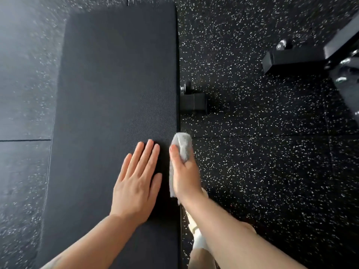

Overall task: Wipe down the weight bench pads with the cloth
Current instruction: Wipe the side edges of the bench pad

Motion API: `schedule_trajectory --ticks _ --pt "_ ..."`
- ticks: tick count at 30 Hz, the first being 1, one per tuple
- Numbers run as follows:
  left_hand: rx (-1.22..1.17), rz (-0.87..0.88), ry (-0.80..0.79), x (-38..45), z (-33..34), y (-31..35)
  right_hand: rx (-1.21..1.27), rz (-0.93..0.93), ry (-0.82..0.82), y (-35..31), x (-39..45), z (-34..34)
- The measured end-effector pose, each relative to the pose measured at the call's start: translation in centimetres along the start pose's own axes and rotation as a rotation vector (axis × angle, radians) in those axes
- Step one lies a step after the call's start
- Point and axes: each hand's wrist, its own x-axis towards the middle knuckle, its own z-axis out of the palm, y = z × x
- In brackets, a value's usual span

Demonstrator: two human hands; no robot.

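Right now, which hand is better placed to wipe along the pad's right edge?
Right. The right hand already grips the cloth at the bench pad's right edge. The left hand lies flat on the pad, holding nothing.

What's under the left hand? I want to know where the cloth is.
Only the bench pad shows around the flat left hand; beneath the palm is hidden. The right hand grips the cloth.

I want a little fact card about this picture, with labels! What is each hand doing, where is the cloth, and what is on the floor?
left hand: left hand lies flat, fingers straight, on the bench pad
right hand: right hand grips the cloth
cloth place: grey, at the pad's right edge
floor: black speckled floor
beside pad: black metal frame foot sticks out on the right
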Motion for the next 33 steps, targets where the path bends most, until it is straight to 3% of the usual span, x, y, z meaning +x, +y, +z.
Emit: schedule_trajectory --ticks 4,7,14,21,25,29,33 --pt "0.018 -0.003 0.026 5.0 -1.0 -0.8 -0.01 0.119 -0.035 3.5 -6.6 -0.5" --pt "0.007 -0.036 0.063 8.9 -1.6 -0.9 0.016 0.244 -0.05 4.3 -6.7 -0.4" --pt "-0.016 -0.066 0.117 13.0 -2.3 -0.9 0.018 0.007 0.011 -5.4 7.1 0.0" --pt "-0.028 -0.042 0.083 13.0 -2.7 -1.2 -0.072 0.147 0.079 0.0 -2.5 0.8" --pt "-0.057 -0.044 0.091 13.0 -2.7 -1.2 -0.076 0.164 0.038 -3.4 2.8 0.7" --pt "-0.075 -0.038 0.095 12.9 -2.7 -1.2 0.002 0.049 0.069 -7.9 10.3 0.6" --pt "-0.062 -0.006 0.077 13.3 -2.9 -1.7 0.046 0.007 0.051 -5.8 7.1 0.6"
